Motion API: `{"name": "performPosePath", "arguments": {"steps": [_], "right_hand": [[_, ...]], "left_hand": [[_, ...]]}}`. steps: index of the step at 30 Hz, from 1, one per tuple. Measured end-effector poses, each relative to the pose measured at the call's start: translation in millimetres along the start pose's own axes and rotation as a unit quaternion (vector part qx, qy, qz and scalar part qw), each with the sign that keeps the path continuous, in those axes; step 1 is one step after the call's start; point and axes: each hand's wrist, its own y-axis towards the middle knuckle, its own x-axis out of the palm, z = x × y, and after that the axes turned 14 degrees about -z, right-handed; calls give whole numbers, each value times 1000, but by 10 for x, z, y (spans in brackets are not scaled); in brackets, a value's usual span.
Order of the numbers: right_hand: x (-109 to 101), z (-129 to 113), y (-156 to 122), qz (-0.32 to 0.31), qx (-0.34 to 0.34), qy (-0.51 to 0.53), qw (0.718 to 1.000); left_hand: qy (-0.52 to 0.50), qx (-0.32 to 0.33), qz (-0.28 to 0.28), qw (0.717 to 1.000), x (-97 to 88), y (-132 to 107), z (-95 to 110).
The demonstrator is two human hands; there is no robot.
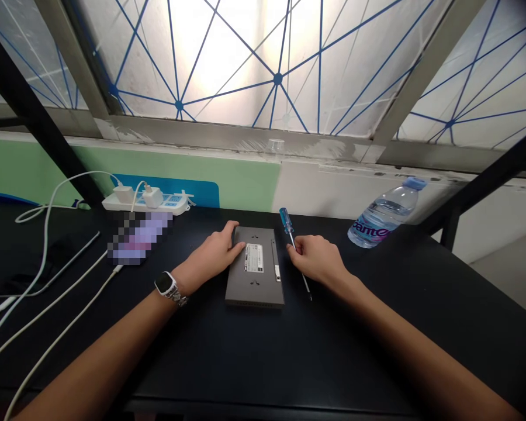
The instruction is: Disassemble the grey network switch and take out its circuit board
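Observation:
A flat grey metal box (265,280) lies on the black table with its labelled face up; two small keyhole slots flank the white label. Along its left edge is my left hand (213,252), thumb on the top face and index finger at the far left corner. The other fingers on that side are partly hidden. To the right of the box, my right hand (318,257) is curled, with thumb and index finger closed over the shaft of a screwdriver (286,220). Its clear blue handle points away from me, and its dark tip points toward me.
A water bottle (383,213) leans at the back right. A white power strip (170,203) with chargers stands by the wall. At left lie a blurred-out phone-like object (142,237) and several white cables (47,234). Black slanted frame bars (499,169) rise at both sides.

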Motion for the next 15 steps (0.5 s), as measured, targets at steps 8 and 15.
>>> {"name": "performPosePath", "arguments": {"steps": [8,15], "right_hand": [[-36,40,0,-45,-1,-91,995],[50,-5,-37,87,-52,-61,993]], "left_hand": [[-94,-66,-30,993,15,-17,17],[23,-80,-46,995,-23,-7,4]]}}
